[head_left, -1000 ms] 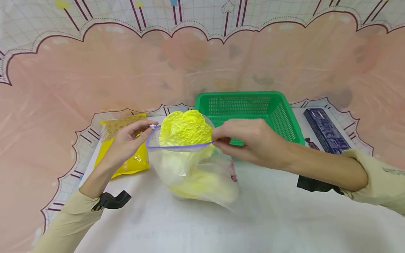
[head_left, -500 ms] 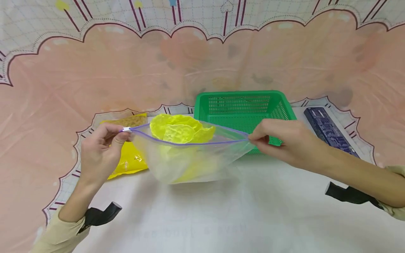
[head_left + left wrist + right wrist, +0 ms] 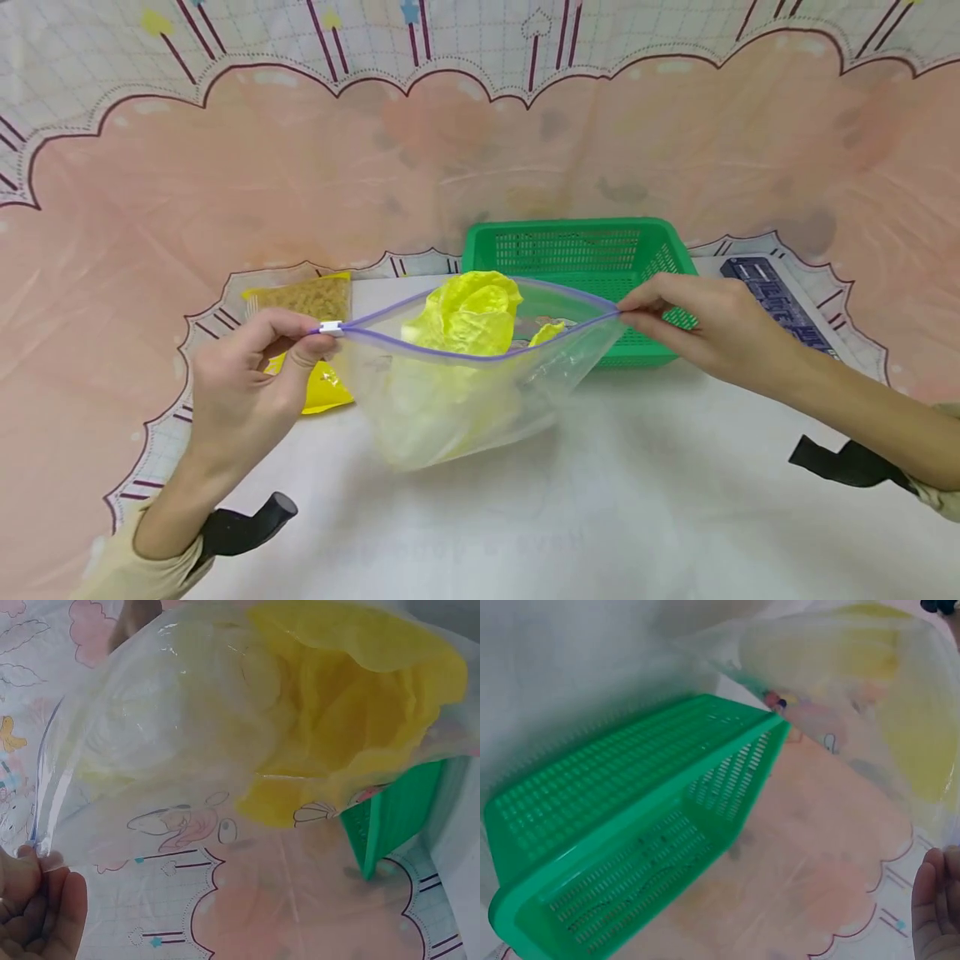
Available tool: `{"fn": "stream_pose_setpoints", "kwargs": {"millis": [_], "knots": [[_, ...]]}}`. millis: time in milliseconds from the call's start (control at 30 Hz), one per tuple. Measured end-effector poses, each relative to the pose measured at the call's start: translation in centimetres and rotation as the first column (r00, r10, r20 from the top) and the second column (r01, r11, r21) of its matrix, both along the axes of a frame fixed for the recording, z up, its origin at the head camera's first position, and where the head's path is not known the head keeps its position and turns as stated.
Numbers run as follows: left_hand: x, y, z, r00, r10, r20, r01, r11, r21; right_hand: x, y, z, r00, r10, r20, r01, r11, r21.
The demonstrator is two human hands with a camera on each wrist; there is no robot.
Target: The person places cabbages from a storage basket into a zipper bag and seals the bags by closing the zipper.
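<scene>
A translucent zip bag (image 3: 450,417) with a purple-edged mouth is held up between my hands over the white table. A crinkled yellow leaf-like thing (image 3: 480,312) stands in it and sticks up through the parted mouth. My left hand (image 3: 251,375) pinches the left corner beside the white slider (image 3: 331,328). With thumb and fingers, my right hand (image 3: 701,329) pinches the opposite corner. The left wrist view shows the bag (image 3: 172,697) from its far side, printed with a pink figure, the yellow bulk (image 3: 352,712) showing through.
Behind the bag on the right is a green plastic basket (image 3: 577,227). Yellow packaging with a clear window onto tan pieces (image 3: 318,296) lies at the back left. A dark blue patterned box (image 3: 780,300) lies at the right. A patterned cloth (image 3: 450,167) forms the backdrop.
My hands have moved apart, stretching the bag's mouth sideways. Over the last half second the mouth has widened front to back, and the left hand has shifted slightly right.
</scene>
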State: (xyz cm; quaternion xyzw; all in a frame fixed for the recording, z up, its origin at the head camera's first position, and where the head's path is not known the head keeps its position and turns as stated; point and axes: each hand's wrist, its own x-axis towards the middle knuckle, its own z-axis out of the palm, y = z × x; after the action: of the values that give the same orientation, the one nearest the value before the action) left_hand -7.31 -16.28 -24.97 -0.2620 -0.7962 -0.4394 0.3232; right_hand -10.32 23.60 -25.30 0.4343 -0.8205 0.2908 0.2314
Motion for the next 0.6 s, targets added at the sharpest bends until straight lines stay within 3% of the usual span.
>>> {"fn": "stream_pose_setpoints", "kwargs": {"millis": [367, 600], "knots": [[-0.2, 0.5, -0.3, 0.999, -0.031, 0.036, 0.031, 1.0, -0.004, -0.9, -0.1, -1.2, 0.998, 0.028, 0.05, -0.03, 0.999, 0.034], [-0.7, 0.3, -1.0, 0.998, -0.069, 0.001, 0.069, 0.998, 0.005, -1.2, 0.1, -1.5, 0.998, 0.023, 0.062, -0.028, 0.997, 0.07]]}}
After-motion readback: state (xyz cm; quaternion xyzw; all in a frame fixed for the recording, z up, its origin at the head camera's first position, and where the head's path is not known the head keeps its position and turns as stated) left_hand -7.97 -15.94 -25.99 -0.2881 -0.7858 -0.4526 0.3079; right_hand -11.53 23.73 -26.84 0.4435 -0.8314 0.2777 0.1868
